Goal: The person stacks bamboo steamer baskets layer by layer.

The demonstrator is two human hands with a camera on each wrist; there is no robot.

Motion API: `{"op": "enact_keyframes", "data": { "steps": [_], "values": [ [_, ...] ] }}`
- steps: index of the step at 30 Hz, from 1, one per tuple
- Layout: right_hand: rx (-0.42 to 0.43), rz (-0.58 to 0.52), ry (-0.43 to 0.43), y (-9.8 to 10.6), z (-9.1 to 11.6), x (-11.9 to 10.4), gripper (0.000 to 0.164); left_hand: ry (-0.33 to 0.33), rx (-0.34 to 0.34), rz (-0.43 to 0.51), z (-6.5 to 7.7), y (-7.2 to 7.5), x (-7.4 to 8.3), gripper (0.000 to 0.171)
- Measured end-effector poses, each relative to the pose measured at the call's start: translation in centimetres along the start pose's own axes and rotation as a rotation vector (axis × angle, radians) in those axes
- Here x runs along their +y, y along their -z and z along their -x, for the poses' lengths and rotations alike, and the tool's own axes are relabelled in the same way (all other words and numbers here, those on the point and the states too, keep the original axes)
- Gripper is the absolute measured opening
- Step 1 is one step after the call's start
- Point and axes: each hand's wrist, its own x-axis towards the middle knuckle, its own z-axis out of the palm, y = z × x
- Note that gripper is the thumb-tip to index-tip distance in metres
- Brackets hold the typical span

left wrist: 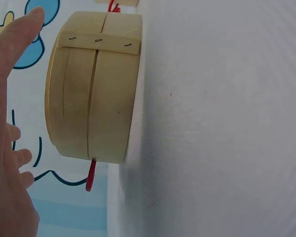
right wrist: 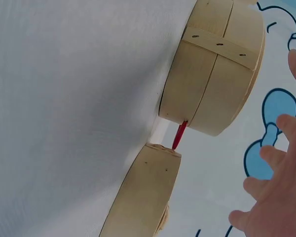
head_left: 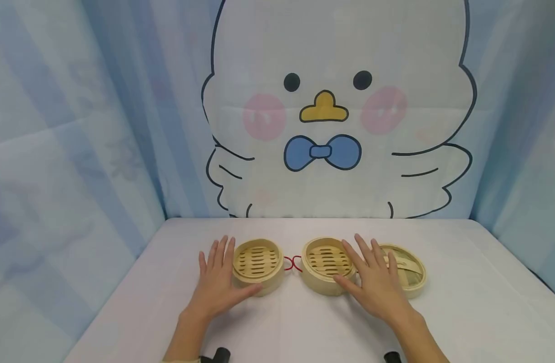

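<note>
Two round bamboo steamer baskets stand side by side on the table, slatted bottoms facing up. My left hand (head_left: 221,282) is spread beside the left steamer basket (head_left: 258,264), its thumb near the front rim. My right hand (head_left: 376,282) hovers with fingers apart between the middle steamer basket (head_left: 325,259) and the bamboo steamer lid (head_left: 413,269), partly covering both. In the left wrist view the left basket's side wall (left wrist: 103,89) shows a stapled strip. The right wrist view shows the middle basket's wall (right wrist: 212,69) and the lid's edge (right wrist: 145,192). Neither hand grips anything.
Red cord loops (head_left: 293,263) stick out between the two baskets. A white cloth covers the table (head_left: 286,327). Behind it hangs a curtain (head_left: 341,191) with a cartoon bird, and blue curtains (head_left: 77,176) flank both sides.
</note>
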Motion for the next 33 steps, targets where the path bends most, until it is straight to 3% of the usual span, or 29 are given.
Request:
{"op": "enact_keyframes", "data": {
  "steps": [9, 15, 25, 33],
  "values": [
    [-0.033, -0.021, 0.054, 0.0, -0.3, 0.3, 0.077, 0.037, -0.028, 0.099, -0.1, -0.5, -0.2, 0.123],
    [-0.043, -0.044, 0.107, 0.2, -0.6, 0.4, 0.072, 0.085, -0.041, 0.274, -0.2, -1.0, -0.5, 0.122],
    [-0.087, -0.082, 0.104, -0.3, -0.7, 0.5, 0.065, 0.198, -0.084, 0.535, 0.0, -1.9, -0.8, 0.121],
    [-0.058, -0.1, 0.148, -0.8, -0.8, 0.8, 0.049, 0.203, -0.085, 0.605, 0.0, -2.3, -1.4, 0.124]
  ]
}}
